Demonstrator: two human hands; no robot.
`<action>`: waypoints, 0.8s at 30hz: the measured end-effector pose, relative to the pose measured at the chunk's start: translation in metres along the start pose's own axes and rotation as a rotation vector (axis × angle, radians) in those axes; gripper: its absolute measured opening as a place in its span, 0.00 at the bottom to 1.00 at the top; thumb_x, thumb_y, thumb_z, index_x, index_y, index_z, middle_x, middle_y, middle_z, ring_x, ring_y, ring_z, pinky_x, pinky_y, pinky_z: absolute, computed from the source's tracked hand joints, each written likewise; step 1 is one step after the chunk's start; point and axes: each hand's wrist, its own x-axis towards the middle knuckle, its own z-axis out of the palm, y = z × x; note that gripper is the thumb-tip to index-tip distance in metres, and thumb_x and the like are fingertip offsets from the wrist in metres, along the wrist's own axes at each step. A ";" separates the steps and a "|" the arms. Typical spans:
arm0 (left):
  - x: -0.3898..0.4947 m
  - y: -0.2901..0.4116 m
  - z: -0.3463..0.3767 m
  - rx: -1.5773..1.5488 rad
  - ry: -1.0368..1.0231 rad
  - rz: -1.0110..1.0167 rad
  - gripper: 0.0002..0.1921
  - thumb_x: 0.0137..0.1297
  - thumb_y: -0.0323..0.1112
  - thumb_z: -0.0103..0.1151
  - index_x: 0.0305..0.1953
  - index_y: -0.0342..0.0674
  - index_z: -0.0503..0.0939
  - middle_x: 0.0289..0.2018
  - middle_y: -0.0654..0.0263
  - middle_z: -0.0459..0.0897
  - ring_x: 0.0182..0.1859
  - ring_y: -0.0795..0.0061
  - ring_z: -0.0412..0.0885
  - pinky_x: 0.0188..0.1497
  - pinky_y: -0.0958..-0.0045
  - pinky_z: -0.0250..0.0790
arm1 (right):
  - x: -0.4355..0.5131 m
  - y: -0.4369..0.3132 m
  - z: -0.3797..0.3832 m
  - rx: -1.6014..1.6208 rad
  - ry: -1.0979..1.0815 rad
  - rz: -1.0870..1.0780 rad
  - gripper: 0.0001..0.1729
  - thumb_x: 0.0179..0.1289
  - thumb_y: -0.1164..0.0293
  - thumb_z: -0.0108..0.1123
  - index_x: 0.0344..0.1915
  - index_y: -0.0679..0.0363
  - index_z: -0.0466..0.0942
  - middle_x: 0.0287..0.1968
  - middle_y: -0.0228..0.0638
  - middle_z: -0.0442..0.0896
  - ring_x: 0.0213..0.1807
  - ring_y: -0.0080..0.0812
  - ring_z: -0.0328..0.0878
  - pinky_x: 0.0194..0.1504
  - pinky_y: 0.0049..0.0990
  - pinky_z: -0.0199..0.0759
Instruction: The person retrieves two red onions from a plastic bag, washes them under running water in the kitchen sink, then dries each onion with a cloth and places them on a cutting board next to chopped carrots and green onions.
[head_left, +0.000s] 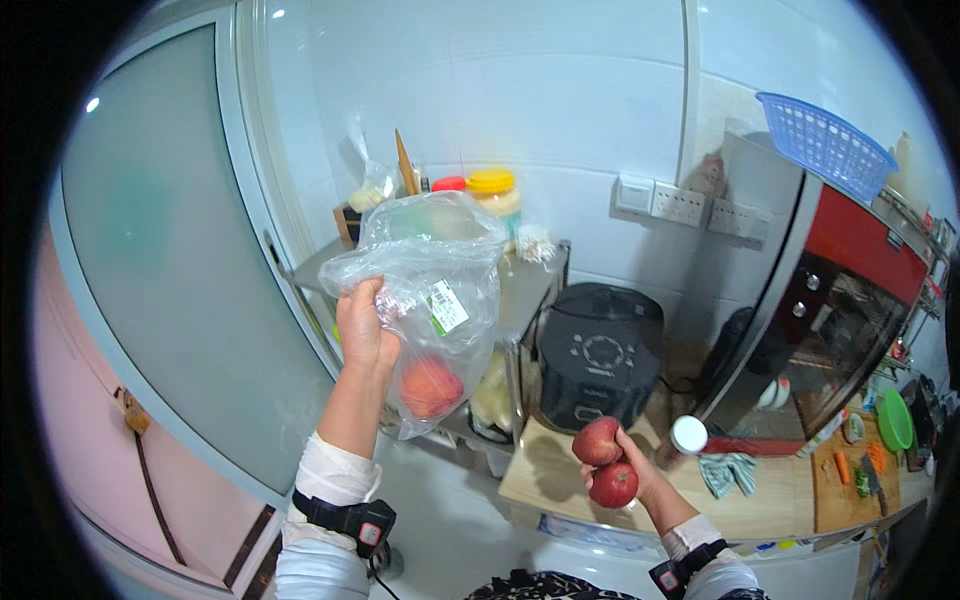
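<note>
My left hand (364, 330) grips the gathered upper side of a clear plastic bag (480, 300), which hangs in front of a metal shelf. One red apple (431, 387) lies at the bottom of the bag, and a printed label (448, 306) is stuck on its side. Two more red apples, an upper one (598, 441) and a lower one (614, 484), are held together in my right hand (643, 474), over the light wooden counter and just in front of a black rice cooker (601, 352).
Jars, one with a yellow lid (490, 181), stand on the metal shelf (525, 289). A white-capped jar (688, 435) and a striped cloth (727, 474) are right of my right hand. Farther right, a cutting board (825, 495) holds a knife (872, 476) and carrot. A sliding door (195, 262) stands left.
</note>
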 end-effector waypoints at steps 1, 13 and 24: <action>0.019 0.003 0.003 0.015 -0.032 0.027 0.12 0.56 0.22 0.45 0.43 0.32 0.71 0.39 0.60 0.76 0.39 0.68 0.77 0.42 0.67 0.72 | 0.015 -0.002 0.003 -0.003 0.015 0.003 0.41 0.56 0.38 0.45 0.50 0.67 0.66 0.39 0.52 0.77 0.35 0.47 0.79 0.37 0.45 0.75; 0.215 -0.050 0.007 0.012 -0.063 0.267 0.17 0.52 0.22 0.49 0.46 0.36 0.67 0.40 0.63 0.74 0.38 0.73 0.75 0.37 0.72 0.69 | 0.072 -0.005 0.008 0.005 0.176 0.009 0.41 0.57 0.40 0.46 0.55 0.65 0.62 0.42 0.49 0.76 0.40 0.48 0.77 0.42 0.48 0.72; 0.326 -0.156 -0.022 -0.016 -0.057 0.175 0.18 0.51 0.23 0.51 0.46 0.35 0.67 0.40 0.63 0.73 0.39 0.74 0.73 0.42 0.73 0.66 | 0.085 0.036 0.059 0.070 0.464 -0.268 0.39 0.58 0.41 0.45 0.50 0.69 0.65 0.40 0.49 0.77 0.37 0.49 0.78 0.39 0.43 0.75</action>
